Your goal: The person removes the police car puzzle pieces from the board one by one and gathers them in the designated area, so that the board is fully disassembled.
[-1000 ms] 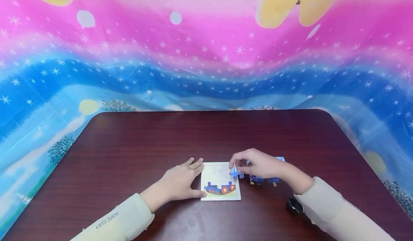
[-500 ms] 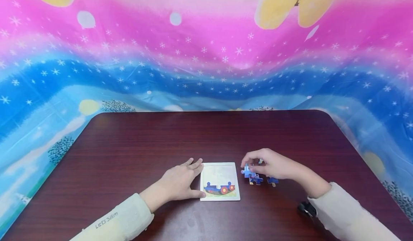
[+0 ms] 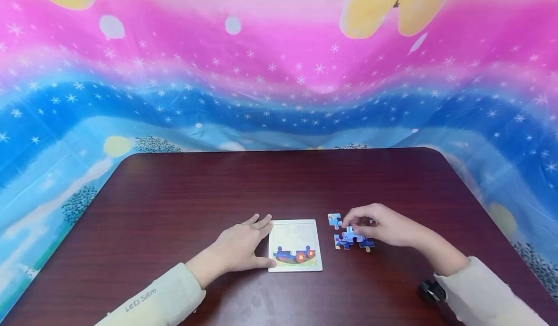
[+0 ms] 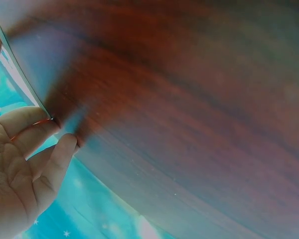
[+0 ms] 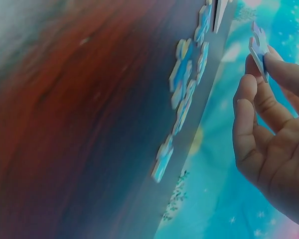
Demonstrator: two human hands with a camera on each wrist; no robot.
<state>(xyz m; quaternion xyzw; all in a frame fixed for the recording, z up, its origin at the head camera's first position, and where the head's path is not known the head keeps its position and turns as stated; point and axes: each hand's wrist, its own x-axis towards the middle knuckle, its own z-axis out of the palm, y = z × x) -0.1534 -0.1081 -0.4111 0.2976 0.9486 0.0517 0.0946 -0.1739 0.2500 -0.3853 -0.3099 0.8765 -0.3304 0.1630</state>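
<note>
My left hand (image 3: 237,247) rests along the left side of a square puzzle board (image 3: 293,234), its fingers fairly straight and the thumb at the lower left corner. Joined pieces (image 3: 301,256) showing red wheels fill the board's bottom strip; above them the backing is pale and bare. To the right of the board, my right hand (image 3: 388,225) pinches a light blue puzzle piece (image 5: 259,47) between thumb and fingertips. It hovers over several loose puzzle pieces (image 5: 181,72) on the table, partly covering them in the head view. One loose blue piece (image 3: 334,220) lies just left of the fingertips.
The dark brown table (image 3: 209,185) has rounded far corners. Behind it hangs a pink and blue patterned cloth (image 3: 279,74). A black object (image 3: 432,291) sits by the right sleeve, at the wrist.
My right hand has moved right, from over the board's right edge to above the loose pieces, still pinching the puzzle piece. The left hand has stayed on the board.
</note>
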